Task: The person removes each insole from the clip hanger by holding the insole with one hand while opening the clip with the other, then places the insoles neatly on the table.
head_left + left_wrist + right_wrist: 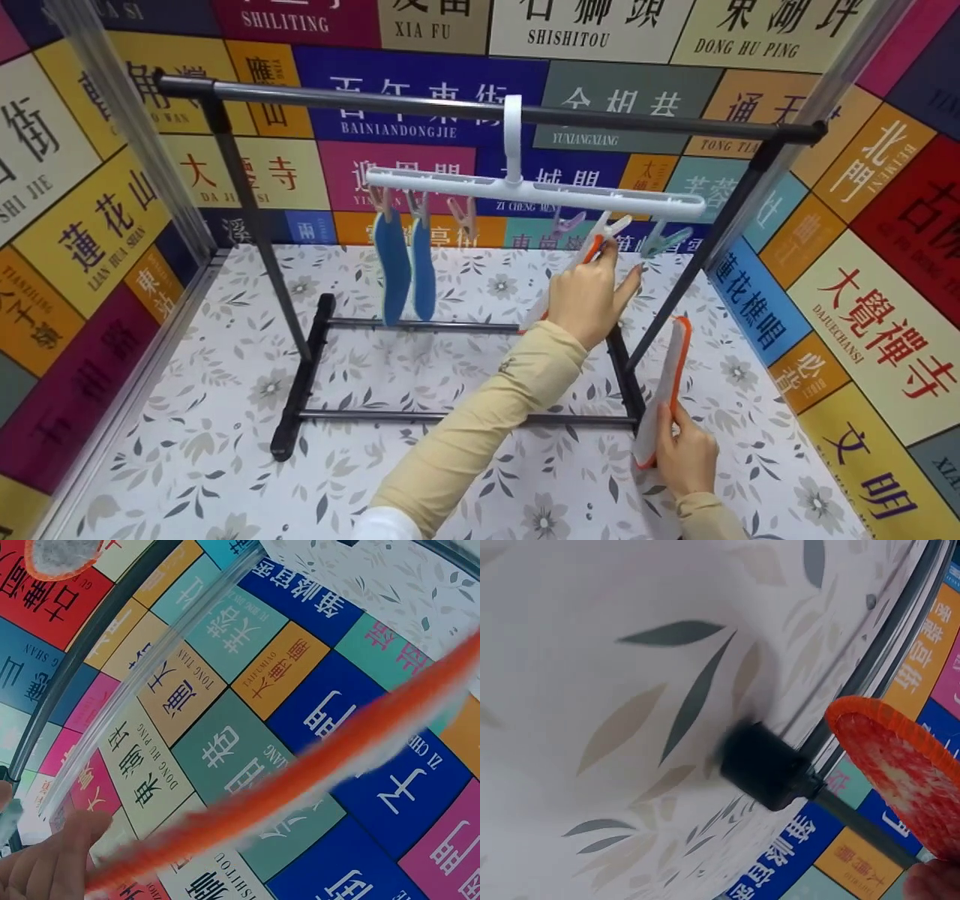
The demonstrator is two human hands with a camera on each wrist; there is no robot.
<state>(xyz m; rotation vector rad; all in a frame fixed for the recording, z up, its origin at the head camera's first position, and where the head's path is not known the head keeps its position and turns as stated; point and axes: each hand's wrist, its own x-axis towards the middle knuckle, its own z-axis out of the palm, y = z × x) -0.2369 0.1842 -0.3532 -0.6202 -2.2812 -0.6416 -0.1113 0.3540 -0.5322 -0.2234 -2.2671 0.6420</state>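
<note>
A white hanger (442, 183) with several clothespins hangs from the black rack's top bar (360, 100). My left hand (589, 292) pinches the top of an orange-edged insole (598, 247), right below a white clothespin (616, 224); whether that pin grips the insole is unclear. The left wrist view shows this insole (300, 769) edge-on, with fingers (52, 862) at its end. Lower right, my right hand (688, 454) holds a second orange-edged insole (666, 397) upright; its red-patterned face (900, 772) appears in the right wrist view. Two blue insoles (392, 266) hang at the hanger's left.
A pink clothespin (463, 217), a purple clothespin (568, 223) and a teal clothespin (667, 241) hang along the hanger. The rack's foot (300, 382) stands on a leaf-patterned surface (202, 442). Lettered colourful panels (75, 225) enclose the back and sides.
</note>
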